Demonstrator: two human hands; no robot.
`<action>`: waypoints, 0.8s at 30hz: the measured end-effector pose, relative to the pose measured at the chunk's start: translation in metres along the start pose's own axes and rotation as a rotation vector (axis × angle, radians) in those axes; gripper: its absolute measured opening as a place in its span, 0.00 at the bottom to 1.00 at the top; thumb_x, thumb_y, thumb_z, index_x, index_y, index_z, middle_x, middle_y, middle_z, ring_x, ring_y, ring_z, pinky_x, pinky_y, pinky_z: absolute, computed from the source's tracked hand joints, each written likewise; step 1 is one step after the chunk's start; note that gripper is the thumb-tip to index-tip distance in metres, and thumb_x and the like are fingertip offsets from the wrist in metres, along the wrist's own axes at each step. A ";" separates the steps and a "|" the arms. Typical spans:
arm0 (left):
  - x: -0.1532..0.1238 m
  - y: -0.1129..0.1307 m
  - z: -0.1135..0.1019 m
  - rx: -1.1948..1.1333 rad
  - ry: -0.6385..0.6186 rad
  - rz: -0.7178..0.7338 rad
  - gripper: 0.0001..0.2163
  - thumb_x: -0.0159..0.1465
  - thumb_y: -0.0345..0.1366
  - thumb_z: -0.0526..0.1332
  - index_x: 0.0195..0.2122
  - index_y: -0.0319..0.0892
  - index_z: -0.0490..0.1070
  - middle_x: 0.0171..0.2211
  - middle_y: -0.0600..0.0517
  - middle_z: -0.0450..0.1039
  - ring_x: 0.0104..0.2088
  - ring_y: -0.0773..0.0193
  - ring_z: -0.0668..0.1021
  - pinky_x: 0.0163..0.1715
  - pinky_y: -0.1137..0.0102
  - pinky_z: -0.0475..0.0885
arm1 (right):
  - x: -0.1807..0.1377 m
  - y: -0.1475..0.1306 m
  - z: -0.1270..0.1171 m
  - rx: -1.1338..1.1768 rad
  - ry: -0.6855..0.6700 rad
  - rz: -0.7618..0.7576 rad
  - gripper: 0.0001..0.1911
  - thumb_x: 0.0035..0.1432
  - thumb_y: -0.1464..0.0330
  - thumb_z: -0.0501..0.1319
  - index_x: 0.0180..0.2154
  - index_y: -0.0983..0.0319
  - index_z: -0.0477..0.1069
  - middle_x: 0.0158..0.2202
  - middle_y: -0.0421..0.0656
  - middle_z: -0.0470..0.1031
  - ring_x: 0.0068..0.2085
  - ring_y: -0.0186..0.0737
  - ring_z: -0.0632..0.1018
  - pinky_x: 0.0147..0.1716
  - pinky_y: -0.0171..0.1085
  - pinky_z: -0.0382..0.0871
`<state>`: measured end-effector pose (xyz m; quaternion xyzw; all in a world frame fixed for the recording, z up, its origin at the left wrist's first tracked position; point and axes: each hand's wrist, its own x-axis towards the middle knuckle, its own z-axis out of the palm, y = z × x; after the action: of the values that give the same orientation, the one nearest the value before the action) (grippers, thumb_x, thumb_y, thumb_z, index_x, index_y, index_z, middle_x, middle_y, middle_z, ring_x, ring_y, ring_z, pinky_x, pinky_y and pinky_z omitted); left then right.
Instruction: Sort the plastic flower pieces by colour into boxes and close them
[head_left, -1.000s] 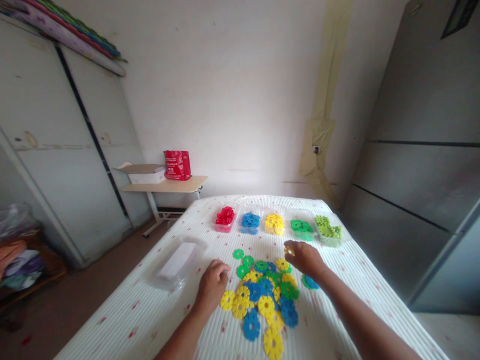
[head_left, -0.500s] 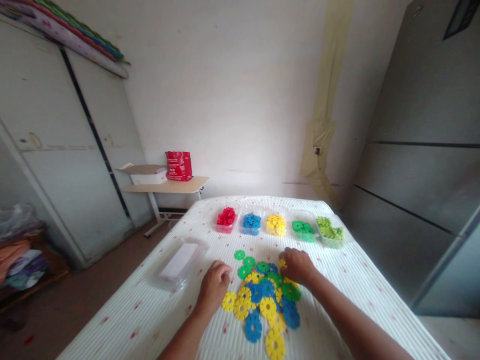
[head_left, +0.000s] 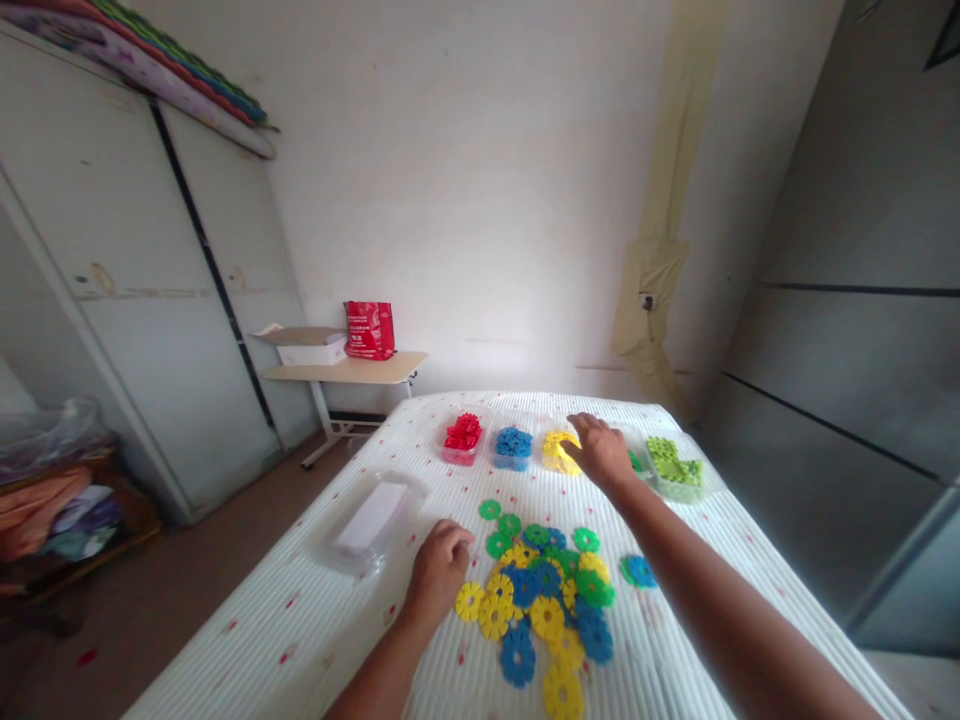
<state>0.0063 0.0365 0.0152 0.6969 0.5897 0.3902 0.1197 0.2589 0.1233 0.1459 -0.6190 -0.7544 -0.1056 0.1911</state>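
Observation:
My right hand [head_left: 604, 455] is over the yellow pieces [head_left: 556, 450] in their clear tub, thumb and fingers apart, with no piece visible in it. Its wrist partly hides the tub of green pieces [head_left: 635, 461]. Down at the left edge of a loose pile, my left hand [head_left: 439, 565] rests with curled fingers; whatever they may hold is hidden. That pile mixes notched plastic discs: yellow [head_left: 547, 618], blue [head_left: 517, 655] and green [head_left: 490, 510]. A blue disc [head_left: 640, 571] overlaps a green one beside my right forearm.
Tubs of red [head_left: 463, 432], blue [head_left: 514, 443] and light green pieces [head_left: 673, 460] share the back row. A clear plastic lid or tray with a white insert [head_left: 373, 517] lies left. Behind stands a side table [head_left: 375, 369] with a red bag [head_left: 369, 331].
My right hand has gone from the pile's far right side, where it was at a yellow disc, forward to the yellow tub. My left hand stays by the pile. The view has shifted slightly.

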 end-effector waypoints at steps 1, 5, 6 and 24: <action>0.000 0.000 0.000 -0.002 0.002 0.001 0.12 0.50 0.23 0.49 0.27 0.41 0.70 0.31 0.51 0.69 0.36 0.65 0.72 0.41 0.69 0.67 | -0.004 0.001 0.002 0.014 -0.001 -0.017 0.18 0.57 0.64 0.52 0.48 0.60 0.64 0.49 0.47 0.68 0.46 0.43 0.69 0.40 0.38 0.60; -0.001 0.000 0.000 -0.001 0.005 0.012 0.12 0.50 0.23 0.49 0.28 0.41 0.70 0.31 0.51 0.69 0.36 0.66 0.72 0.40 0.69 0.68 | -0.039 0.016 0.017 0.088 -0.045 -0.079 0.13 0.56 0.68 0.50 0.40 0.62 0.70 0.41 0.46 0.73 0.40 0.39 0.73 0.37 0.34 0.62; -0.001 0.000 0.000 0.002 0.004 0.014 0.12 0.50 0.23 0.49 0.28 0.41 0.70 0.31 0.51 0.69 0.36 0.66 0.72 0.40 0.69 0.67 | -0.050 0.022 0.021 0.111 -0.061 -0.089 0.13 0.56 0.69 0.49 0.38 0.62 0.71 0.40 0.45 0.73 0.39 0.39 0.74 0.36 0.34 0.63; -0.002 0.003 -0.001 -0.001 -0.015 0.036 0.11 0.52 0.24 0.49 0.27 0.41 0.70 0.31 0.51 0.70 0.36 0.65 0.72 0.44 0.67 0.67 | -0.131 0.055 0.044 0.374 -0.138 -0.167 0.17 0.49 0.76 0.46 0.35 0.61 0.70 0.37 0.45 0.73 0.41 0.39 0.72 0.41 0.36 0.65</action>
<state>0.0079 0.0336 0.0173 0.7102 0.5758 0.3877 0.1175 0.3266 0.0356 0.0471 -0.5137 -0.8209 0.0634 0.2413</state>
